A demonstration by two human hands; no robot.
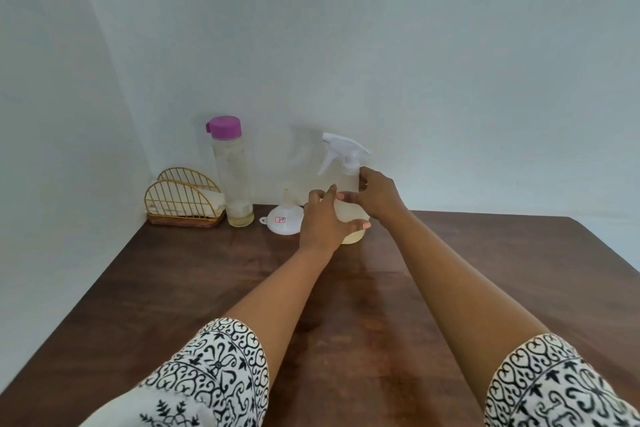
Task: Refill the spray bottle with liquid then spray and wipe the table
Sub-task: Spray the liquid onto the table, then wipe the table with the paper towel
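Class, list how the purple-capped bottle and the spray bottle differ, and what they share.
The purple-capped bottle is tall and slim, untouched; the spray bottle is squatter, gripped by the left hand and right hand. The purple-capped bottle has a purple cap, the spray bottle a white trigger head. Both are clear, upright, holding pale liquid.

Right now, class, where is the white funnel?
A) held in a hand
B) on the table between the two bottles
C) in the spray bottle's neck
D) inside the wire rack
B: the funnel stands mouth-down on the table, between the purple-capped bottle and the spray bottle.
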